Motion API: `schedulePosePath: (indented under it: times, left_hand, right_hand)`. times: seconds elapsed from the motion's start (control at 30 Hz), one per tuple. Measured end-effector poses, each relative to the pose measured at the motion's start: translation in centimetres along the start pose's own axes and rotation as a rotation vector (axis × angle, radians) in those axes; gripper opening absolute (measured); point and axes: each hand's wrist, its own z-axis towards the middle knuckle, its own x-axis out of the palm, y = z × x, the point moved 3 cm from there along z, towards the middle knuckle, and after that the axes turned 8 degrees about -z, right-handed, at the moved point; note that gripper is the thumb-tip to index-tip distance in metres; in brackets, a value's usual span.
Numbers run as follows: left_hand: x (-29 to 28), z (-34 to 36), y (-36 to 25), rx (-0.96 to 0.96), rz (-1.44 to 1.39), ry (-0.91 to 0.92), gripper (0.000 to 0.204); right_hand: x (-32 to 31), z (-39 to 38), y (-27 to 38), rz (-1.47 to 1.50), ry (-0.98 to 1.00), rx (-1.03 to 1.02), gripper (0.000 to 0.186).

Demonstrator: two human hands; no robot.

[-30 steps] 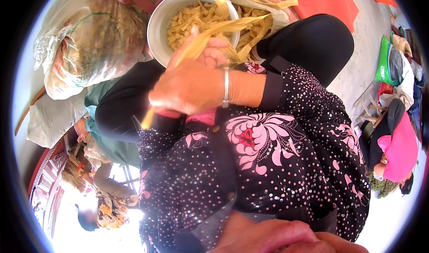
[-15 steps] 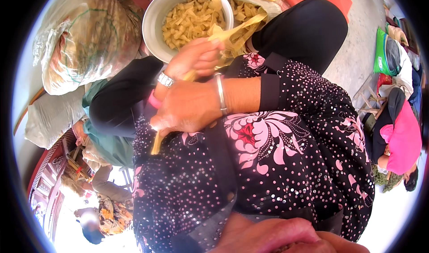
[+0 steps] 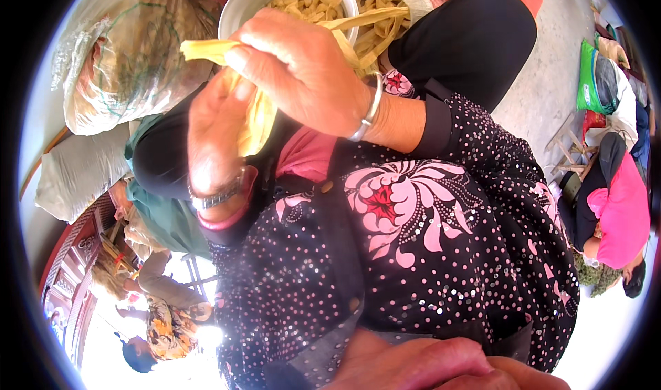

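A yellow, flat, ribbon-like strip (image 3: 258, 125) runs between my two hands in front of my lap. My left hand (image 3: 217, 125), with a watch at the wrist, has its fingers closed round the strip's lower part. Above it, my right hand (image 3: 310, 73), wearing a silver bangle, pinches the same strip near its end, which sticks out to the left. The fingers hide the middle of the strip. Just beyond stands a white basin (image 3: 237, 7) holding many small knotted yellow pieces (image 3: 303, 1), partly covered by my right hand.
Loose long strips (image 3: 385, 28) lie right of the basin, by my bent knee (image 3: 475, 45). A large filled translucent sack (image 3: 138, 59) stands at the left, a pale sack (image 3: 76, 180) below it. One person in pink (image 3: 620, 207) sits far right; another (image 3: 165, 321) is lower left.
My right hand has moved up from across my left wrist to above the left hand. My left hand has drawn back from the basin, down and left. The strip is now bunched between them.
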Motion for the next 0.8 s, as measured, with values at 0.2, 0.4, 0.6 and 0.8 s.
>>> schedulePosePath:
  times: [0.2,0.4,0.6,0.8]
  left_hand:
    - [-0.2,0.5,-2.1,0.570,1.185,-0.127,0.008]
    - [1.3,0.8,-1.5,0.927,1.250,-0.064,0.016]
    - [-1.0,1.6,1.2,0.461,0.534,-0.064,0.020]
    - [0.7,2.8,1.5,0.231,-0.130,0.092,0.038]
  right_hand:
    - [-0.1,0.6,-1.8,-0.002,0.233,0.199,0.033]
    - [-0.4,0.5,-3.9,0.002,0.539,0.090,0.036]
    - [-1.8,-0.7,-3.3,0.087,0.485,0.183,0.032]
    - [-2.6,-0.8,-2.7,0.116,0.315,0.097,0.027]
